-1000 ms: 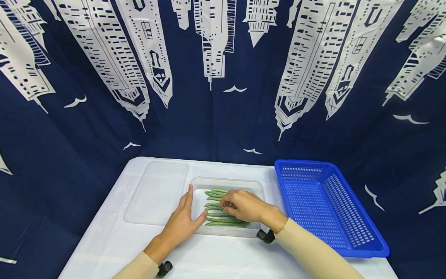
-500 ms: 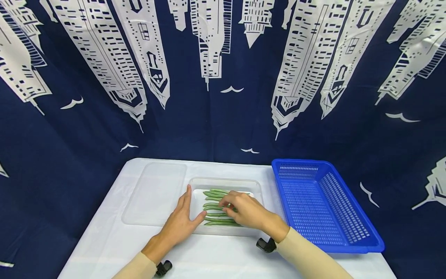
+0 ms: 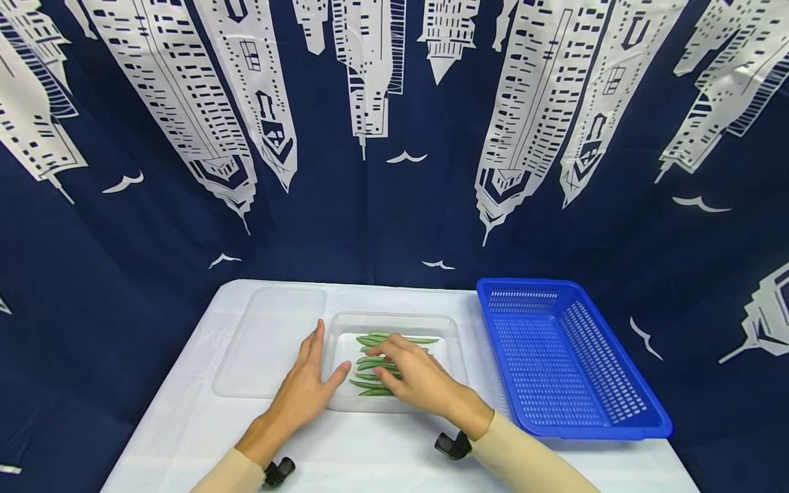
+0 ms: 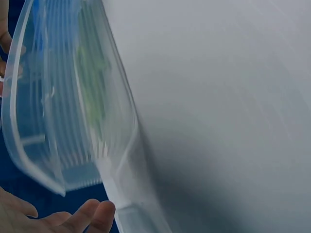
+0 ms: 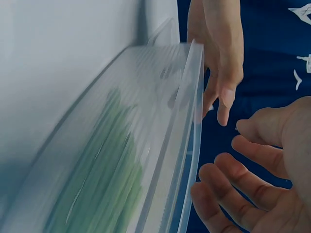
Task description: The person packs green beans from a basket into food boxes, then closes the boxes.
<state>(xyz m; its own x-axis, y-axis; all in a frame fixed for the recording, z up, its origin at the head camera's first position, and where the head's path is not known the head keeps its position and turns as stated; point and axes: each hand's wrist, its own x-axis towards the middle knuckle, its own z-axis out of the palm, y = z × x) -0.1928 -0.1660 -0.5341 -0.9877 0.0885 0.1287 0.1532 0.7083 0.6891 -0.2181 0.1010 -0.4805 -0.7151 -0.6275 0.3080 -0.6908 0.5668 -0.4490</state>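
Several green beans (image 3: 373,365) lie side by side in a clear plastic container (image 3: 456,394) on the white table. My left hand (image 3: 302,380) is at the container's left end, fingers straight and thumb spread; whether it touches the wall I cannot tell. Over the beans hovers my right hand (image 3: 413,373), fingers loosely bent and apart, hiding their right part. In the right wrist view, nothing sits between the right fingers (image 5: 228,179), and the beans (image 5: 97,184) show through the container wall. The left wrist view has the left fingertips near a container (image 4: 58,121) corner.
A flat clear lid (image 3: 271,342) lies left of the container. On the right stands a blue perforated basket (image 3: 555,370). Behind the white table (image 3: 345,452) hangs a dark blue cloth (image 3: 327,233) printed with white buildings.
My right hand has shifted left over the beans, its fingers spreading apart. The container and left hand have moved slightly left, and the whole head view has drifted a little.
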